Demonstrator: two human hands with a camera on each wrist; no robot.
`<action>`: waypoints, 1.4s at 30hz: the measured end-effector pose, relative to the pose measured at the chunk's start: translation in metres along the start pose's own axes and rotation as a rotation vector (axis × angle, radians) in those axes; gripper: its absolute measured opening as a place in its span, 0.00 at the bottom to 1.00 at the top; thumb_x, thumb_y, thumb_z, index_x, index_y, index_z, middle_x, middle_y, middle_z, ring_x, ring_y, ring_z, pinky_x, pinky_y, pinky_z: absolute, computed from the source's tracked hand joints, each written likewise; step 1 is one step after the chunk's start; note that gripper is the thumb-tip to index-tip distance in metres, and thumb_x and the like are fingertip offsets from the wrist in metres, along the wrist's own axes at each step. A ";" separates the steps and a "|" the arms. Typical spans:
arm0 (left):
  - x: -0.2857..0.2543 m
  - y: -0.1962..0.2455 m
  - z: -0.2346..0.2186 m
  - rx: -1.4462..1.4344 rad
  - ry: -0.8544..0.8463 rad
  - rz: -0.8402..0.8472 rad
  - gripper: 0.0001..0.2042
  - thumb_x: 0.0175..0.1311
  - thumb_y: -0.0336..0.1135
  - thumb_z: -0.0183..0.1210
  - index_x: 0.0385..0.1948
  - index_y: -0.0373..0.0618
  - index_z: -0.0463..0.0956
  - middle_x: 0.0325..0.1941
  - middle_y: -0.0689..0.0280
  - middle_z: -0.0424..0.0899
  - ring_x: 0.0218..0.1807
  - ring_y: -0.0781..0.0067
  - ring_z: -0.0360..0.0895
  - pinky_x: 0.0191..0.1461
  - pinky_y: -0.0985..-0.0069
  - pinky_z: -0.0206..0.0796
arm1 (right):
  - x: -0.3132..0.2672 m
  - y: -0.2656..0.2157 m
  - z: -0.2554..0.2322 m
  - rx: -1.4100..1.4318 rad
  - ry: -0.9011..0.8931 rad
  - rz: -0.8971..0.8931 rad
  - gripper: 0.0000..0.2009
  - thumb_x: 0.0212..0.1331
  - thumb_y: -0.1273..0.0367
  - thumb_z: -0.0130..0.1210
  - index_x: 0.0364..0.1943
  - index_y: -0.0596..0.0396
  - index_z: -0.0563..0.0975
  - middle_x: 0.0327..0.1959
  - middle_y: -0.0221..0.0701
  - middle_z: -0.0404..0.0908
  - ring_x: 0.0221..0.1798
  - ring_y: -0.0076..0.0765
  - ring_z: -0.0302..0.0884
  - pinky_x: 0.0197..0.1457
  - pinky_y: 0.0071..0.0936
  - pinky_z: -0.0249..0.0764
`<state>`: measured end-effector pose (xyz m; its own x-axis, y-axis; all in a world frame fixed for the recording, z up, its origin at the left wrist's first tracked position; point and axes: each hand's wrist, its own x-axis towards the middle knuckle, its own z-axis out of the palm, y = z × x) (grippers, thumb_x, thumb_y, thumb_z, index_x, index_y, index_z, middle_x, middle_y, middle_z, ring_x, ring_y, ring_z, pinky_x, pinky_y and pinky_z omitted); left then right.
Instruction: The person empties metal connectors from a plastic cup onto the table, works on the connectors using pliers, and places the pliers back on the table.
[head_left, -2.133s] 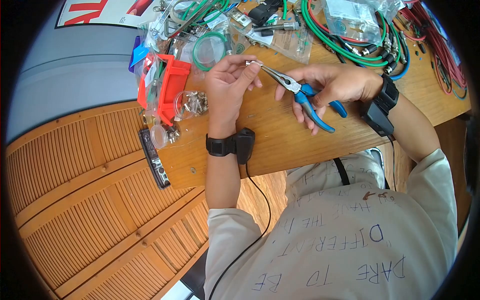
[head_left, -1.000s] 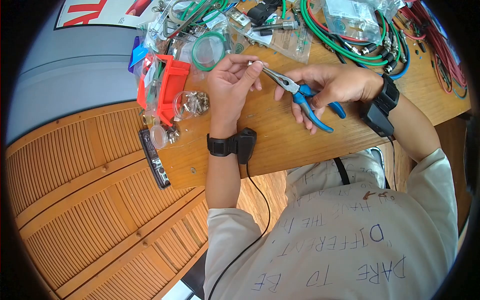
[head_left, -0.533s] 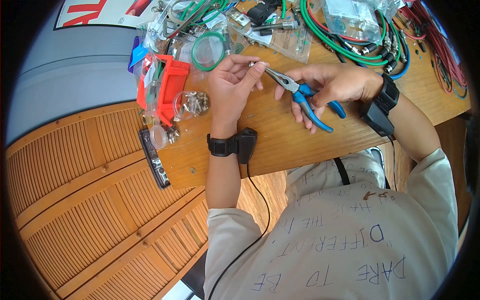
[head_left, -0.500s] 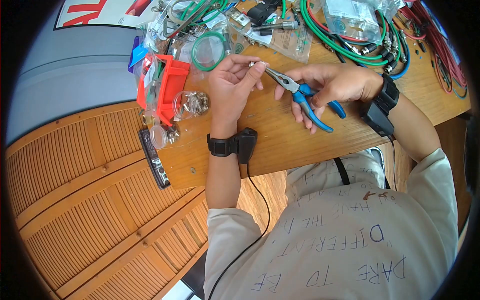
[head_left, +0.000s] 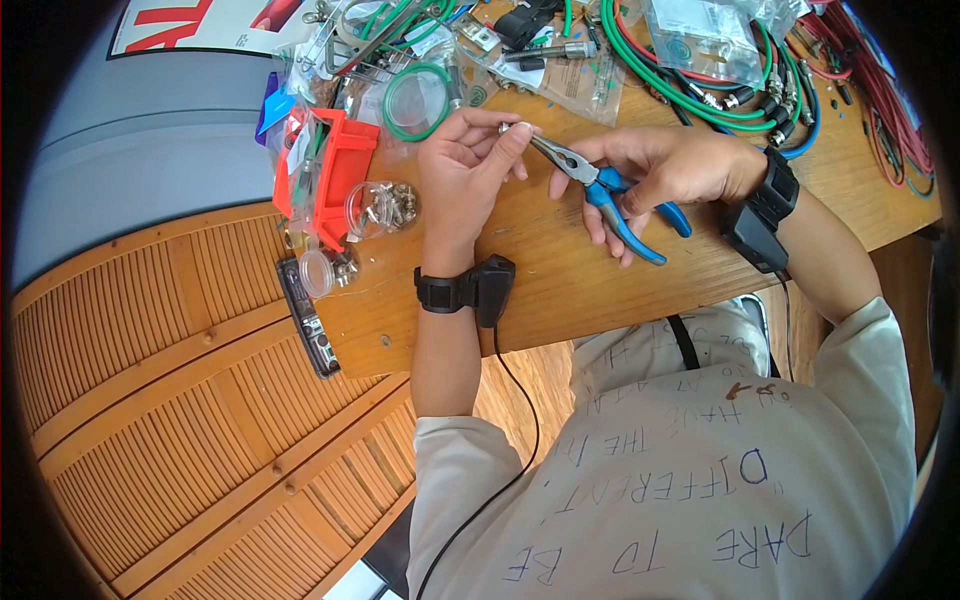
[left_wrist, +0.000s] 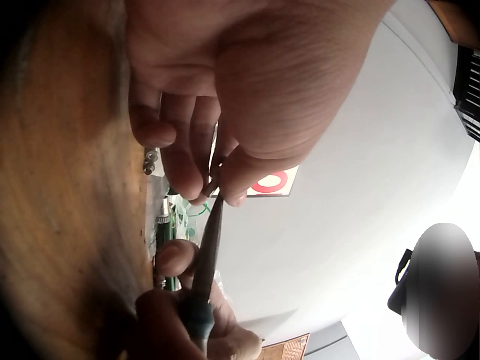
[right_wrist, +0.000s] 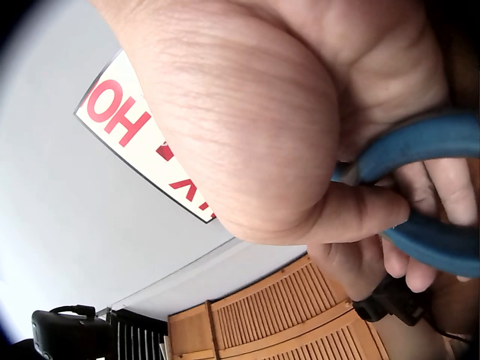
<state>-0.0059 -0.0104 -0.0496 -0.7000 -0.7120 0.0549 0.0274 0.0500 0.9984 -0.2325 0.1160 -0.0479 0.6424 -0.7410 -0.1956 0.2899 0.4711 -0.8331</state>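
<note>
In the head view my left hand [head_left: 465, 165] pinches a small silver metal piece [head_left: 504, 128] between thumb and forefinger; the fingertips hide most of it. My right hand [head_left: 660, 170] grips needle-nose pliers [head_left: 575, 165] by their blue handles, which stand apart. The long nose of the pliers points left and reaches the small piece at the left thumb tip. In the left wrist view the tapered plier nose [left_wrist: 208, 255] meets the pinching fingertips. The right wrist view shows a blue handle [right_wrist: 427, 142] against the palm, with the right thumb across the handles.
Left of the hands lie a red plastic bin [head_left: 345, 175] and a clear jar [head_left: 372, 208] spilling small metal parts. Coiled green cables [head_left: 680, 105], plastic bags and connectors crowd the back of the wooden table [head_left: 560, 290]. Red cables [head_left: 880, 110] lie at the far right.
My left hand has shifted slightly to the right, and less of the small metal piece shows beyond the thumb. The pliers have barely moved, their handles a touch to the left.
</note>
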 end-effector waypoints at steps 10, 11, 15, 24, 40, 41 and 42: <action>0.001 -0.002 0.000 0.004 0.007 0.000 0.09 0.74 0.32 0.67 0.47 0.37 0.81 0.45 0.57 0.91 0.29 0.80 0.78 0.32 0.83 0.66 | 0.000 0.000 0.001 -0.031 0.015 0.001 0.30 0.57 0.87 0.46 0.68 0.61 0.68 0.47 0.44 0.84 0.49 0.43 0.88 0.58 0.45 0.89; 0.001 -0.002 0.000 0.004 0.007 0.000 0.09 0.74 0.32 0.67 0.47 0.37 0.81 0.45 0.57 0.91 0.29 0.80 0.78 0.32 0.83 0.66 | 0.000 0.000 0.001 -0.029 0.017 0.004 0.30 0.57 0.87 0.45 0.68 0.61 0.68 0.47 0.44 0.84 0.49 0.43 0.88 0.58 0.45 0.89; 0.001 -0.002 0.001 0.024 0.009 0.002 0.09 0.73 0.31 0.67 0.47 0.37 0.81 0.44 0.57 0.91 0.29 0.81 0.78 0.32 0.83 0.66 | 0.001 0.000 0.001 -0.028 0.013 0.004 0.30 0.57 0.87 0.45 0.68 0.61 0.68 0.47 0.44 0.84 0.49 0.43 0.88 0.58 0.45 0.89; 0.001 -0.003 0.001 0.049 0.009 0.001 0.09 0.73 0.31 0.67 0.47 0.37 0.80 0.44 0.57 0.91 0.28 0.81 0.78 0.32 0.83 0.66 | 0.002 0.003 0.000 -0.009 0.018 0.001 0.30 0.57 0.87 0.46 0.67 0.61 0.68 0.47 0.45 0.84 0.49 0.43 0.88 0.57 0.45 0.89; 0.002 0.001 0.004 0.018 0.028 -0.014 0.09 0.69 0.26 0.69 0.44 0.32 0.80 0.37 0.61 0.88 0.30 0.80 0.81 0.31 0.84 0.71 | 0.001 0.002 0.001 -0.003 0.026 0.001 0.28 0.59 0.86 0.46 0.67 0.62 0.68 0.47 0.44 0.84 0.49 0.43 0.89 0.57 0.44 0.90; 0.002 0.001 0.004 0.018 0.028 -0.014 0.09 0.69 0.26 0.69 0.44 0.32 0.80 0.37 0.61 0.88 0.30 0.80 0.81 0.31 0.84 0.71 | 0.001 0.002 0.001 -0.004 0.025 0.001 0.28 0.60 0.86 0.46 0.67 0.62 0.68 0.47 0.44 0.84 0.49 0.43 0.89 0.57 0.43 0.90; 0.002 0.001 0.004 0.021 0.027 -0.014 0.09 0.70 0.26 0.69 0.44 0.32 0.80 0.37 0.61 0.88 0.30 0.81 0.81 0.31 0.84 0.71 | 0.001 0.003 0.001 -0.003 0.025 0.001 0.28 0.60 0.86 0.46 0.67 0.62 0.68 0.47 0.44 0.84 0.49 0.43 0.89 0.57 0.43 0.90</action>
<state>-0.0104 -0.0093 -0.0486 -0.6808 -0.7313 0.0414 0.0022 0.0545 0.9985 -0.2303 0.1172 -0.0497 0.6244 -0.7526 -0.2092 0.2870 0.4701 -0.8346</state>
